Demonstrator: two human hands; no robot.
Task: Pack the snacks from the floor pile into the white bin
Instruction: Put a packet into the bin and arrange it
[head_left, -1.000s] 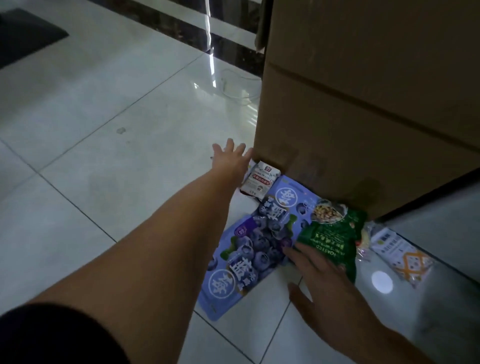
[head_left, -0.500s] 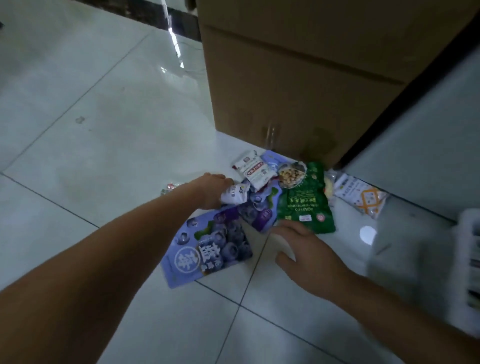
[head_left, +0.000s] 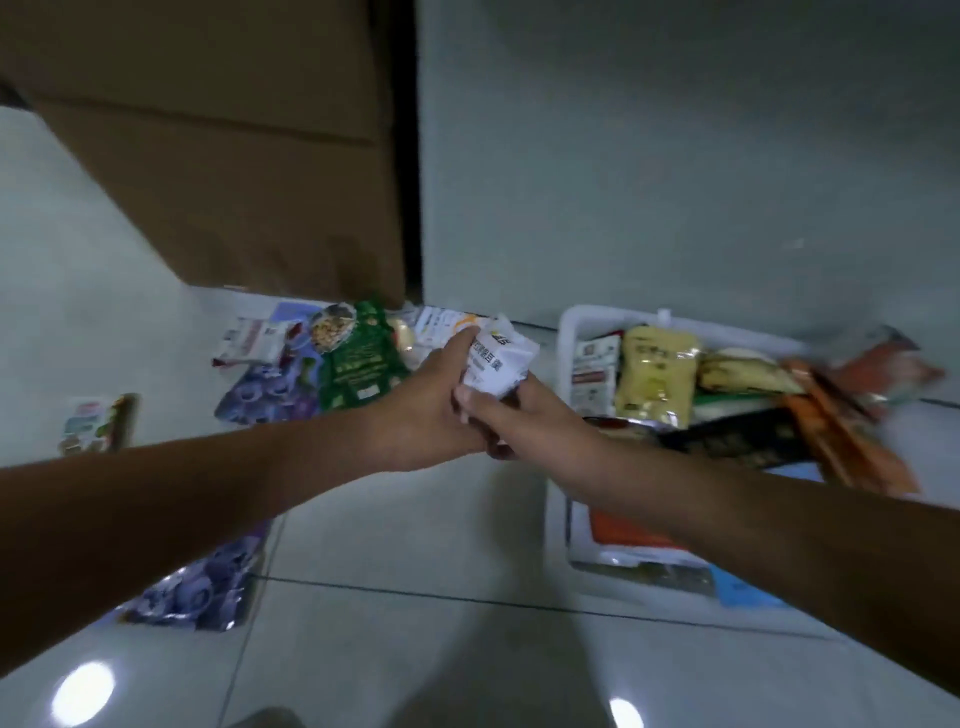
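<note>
Both hands meet above the floor on a small white snack packet (head_left: 496, 364). My left hand (head_left: 426, 400) grips its left side and my right hand (head_left: 511, 415) grips its lower edge. The floor pile lies behind them: a green bag (head_left: 358, 364), a purple blueberry bag (head_left: 270, 400), a small red-and-white packet (head_left: 249, 340) and a white pouch (head_left: 441, 325). The white bin (head_left: 566, 332) stands to the right, holding a yellow bag (head_left: 654, 379) and several other packets.
A large cardboard box (head_left: 234, 156) stands behind the pile against a pale wall (head_left: 675, 156). One loose packet (head_left: 98, 421) lies on the tiled floor at the far left. A second purple bag (head_left: 202, 592) lies under my left forearm. Orange packets (head_left: 852, 441) overhang the bin's right side.
My left hand picked the small white packet off the floor and carried it right. My right hand left the floor and took hold of it too. The view swung right, revealing the bin.
</note>
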